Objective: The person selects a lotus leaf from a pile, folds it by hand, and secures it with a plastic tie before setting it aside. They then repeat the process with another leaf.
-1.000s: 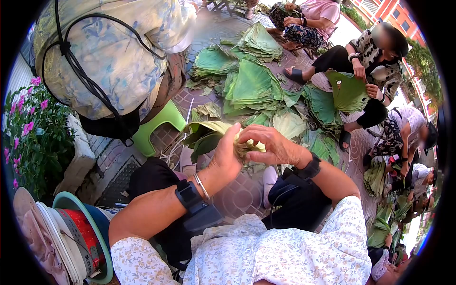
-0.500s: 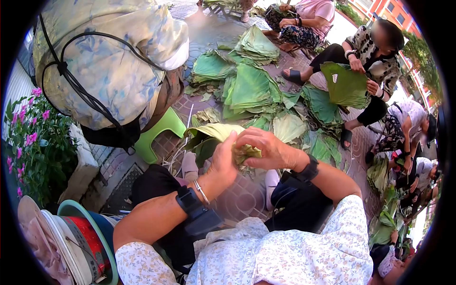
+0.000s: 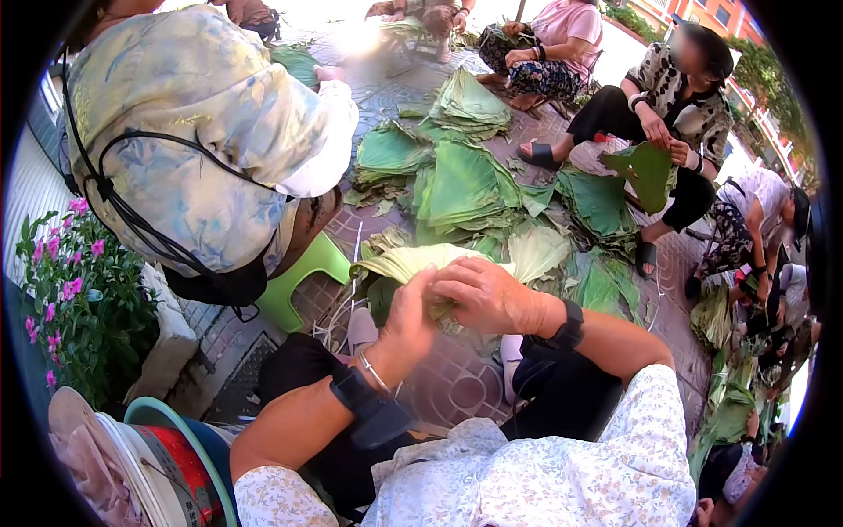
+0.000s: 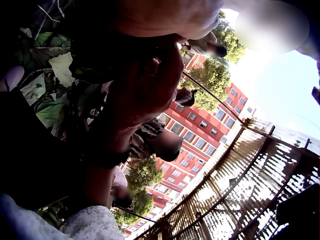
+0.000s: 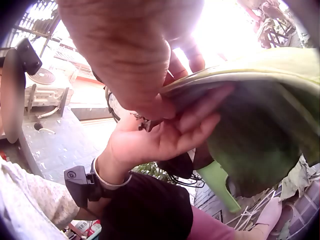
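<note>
Both hands hold a folded stack of broad lotus leaves, pale yellow-green on top and dark green below, in front of the lap. My left hand grips its near edge, thumb pointing upward; the right wrist view shows the fingers of the left hand extended beneath the fold. Beside it, my right hand pinches the gathered edge with bent fingers. In the right wrist view the dark underside of the leaf hangs away from the hands. The left wrist view is mostly in shadow.
Stacks of green leaves lie on the paving ahead. A person in a patterned cloth hood sits close at left by a green stool. Another person handles a leaf at right. Flowers and a bucket stand at left.
The right hand has turned over the gathered edge, hiding its rolled end, and the leaf top has spread wider to the right. The person at right has lowered their leaf.
</note>
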Demonstrator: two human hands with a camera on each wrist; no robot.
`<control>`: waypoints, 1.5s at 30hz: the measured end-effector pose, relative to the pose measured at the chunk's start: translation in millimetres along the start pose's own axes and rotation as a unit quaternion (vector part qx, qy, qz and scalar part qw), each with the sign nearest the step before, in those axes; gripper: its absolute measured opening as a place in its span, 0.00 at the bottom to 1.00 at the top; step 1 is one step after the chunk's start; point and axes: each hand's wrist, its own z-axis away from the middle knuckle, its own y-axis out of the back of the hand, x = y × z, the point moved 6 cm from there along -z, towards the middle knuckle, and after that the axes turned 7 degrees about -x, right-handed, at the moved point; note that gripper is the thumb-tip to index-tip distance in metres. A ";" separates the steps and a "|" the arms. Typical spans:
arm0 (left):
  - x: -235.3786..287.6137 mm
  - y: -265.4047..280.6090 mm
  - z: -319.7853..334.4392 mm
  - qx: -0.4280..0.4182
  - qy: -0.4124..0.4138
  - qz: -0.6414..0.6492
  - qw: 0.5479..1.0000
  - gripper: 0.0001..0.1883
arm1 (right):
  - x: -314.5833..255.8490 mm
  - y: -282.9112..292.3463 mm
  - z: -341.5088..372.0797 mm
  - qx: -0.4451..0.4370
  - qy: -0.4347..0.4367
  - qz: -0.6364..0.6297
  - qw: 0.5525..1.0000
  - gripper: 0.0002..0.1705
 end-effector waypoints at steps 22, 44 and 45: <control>5.4 5.1 -6.7 -0.029 0.021 -0.105 0.994 0.11 | -6.8 12.2 3.5 -0.014 0.037 -0.054 0.998 0.21; -12.1 29.8 -7.6 0.002 0.045 -0.187 0.981 0.07 | 24.1 12.8 14.6 0.039 -0.097 -0.213 0.971 0.13; -12.1 26.6 -3.9 0.007 0.058 -0.148 0.987 0.07 | 26.5 10.3 14.3 0.044 -0.096 -0.206 0.973 0.13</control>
